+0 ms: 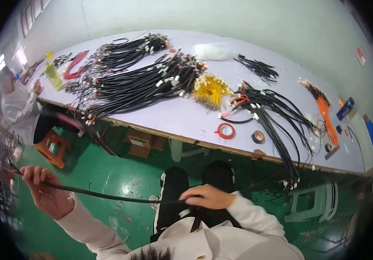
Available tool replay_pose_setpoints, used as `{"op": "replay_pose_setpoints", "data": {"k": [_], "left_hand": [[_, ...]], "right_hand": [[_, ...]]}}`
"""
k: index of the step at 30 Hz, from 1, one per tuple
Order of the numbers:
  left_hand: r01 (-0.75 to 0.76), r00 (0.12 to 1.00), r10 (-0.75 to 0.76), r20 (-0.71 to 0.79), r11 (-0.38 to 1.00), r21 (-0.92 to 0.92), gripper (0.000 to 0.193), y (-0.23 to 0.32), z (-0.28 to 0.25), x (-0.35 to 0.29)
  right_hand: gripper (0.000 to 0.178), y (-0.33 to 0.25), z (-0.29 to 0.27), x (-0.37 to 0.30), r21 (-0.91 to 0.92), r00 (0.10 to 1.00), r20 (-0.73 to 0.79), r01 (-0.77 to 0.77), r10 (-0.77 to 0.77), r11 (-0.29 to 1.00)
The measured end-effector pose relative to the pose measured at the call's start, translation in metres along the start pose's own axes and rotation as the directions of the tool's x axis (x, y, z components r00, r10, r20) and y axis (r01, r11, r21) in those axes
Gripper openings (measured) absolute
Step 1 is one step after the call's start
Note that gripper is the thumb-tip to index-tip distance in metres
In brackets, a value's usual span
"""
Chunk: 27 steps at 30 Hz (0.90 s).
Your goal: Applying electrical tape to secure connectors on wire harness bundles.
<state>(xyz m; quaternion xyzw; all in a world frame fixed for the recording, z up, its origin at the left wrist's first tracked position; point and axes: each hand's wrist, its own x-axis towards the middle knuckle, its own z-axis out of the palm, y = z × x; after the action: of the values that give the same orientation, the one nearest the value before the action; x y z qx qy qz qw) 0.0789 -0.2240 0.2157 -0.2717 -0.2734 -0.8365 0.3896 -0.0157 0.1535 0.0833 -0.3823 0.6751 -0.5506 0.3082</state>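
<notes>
A black sheathed cable (108, 196) stretches across in front of my lap, sagging slightly between my two hands. My left hand (45, 193), out at the far left, pinches it near one end, where thin wires and something red spread past the fingers in a blur. Over my thighs, my right hand (208, 197) has its fingers curled round the other part of the cable. A small white piece (184, 213) shows just below that hand; whether it is joined to the cable, I cannot tell.
On the white table (165, 119) lie black cable bundles (139, 89), yellow wires (212, 91), orange wires (324, 115), red tape (225, 131) and black tape (258, 137). Some black cables (282, 151) overhang its front edge. A person (15, 102) sits at left near an orange stool (53, 148); a pale stool (310, 203) stands right.
</notes>
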Motion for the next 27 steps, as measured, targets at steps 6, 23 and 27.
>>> {"op": "replay_pose_setpoints", "data": {"k": [6,23,27], "left_hand": [[0.113,0.975,-0.051,-0.215,0.951,0.288,0.017,-0.007,-0.050,0.004],[0.517,0.854,-0.278,-0.441,0.552,0.654,0.029,-0.204,-0.143,0.054],[0.435,0.834,-0.523,-0.174,0.430,0.791,0.021,-0.242,-0.105,0.045]], "right_hand": [[0.011,-0.112,-0.081,-0.013,-0.858,0.783,-0.142,0.208,-0.606,0.470],[0.020,-0.077,-0.288,0.085,-0.703,0.785,-0.527,-0.188,-0.325,0.686],[0.024,-0.033,-0.318,0.061,-0.342,0.724,-0.684,-0.426,0.089,0.838]]}}
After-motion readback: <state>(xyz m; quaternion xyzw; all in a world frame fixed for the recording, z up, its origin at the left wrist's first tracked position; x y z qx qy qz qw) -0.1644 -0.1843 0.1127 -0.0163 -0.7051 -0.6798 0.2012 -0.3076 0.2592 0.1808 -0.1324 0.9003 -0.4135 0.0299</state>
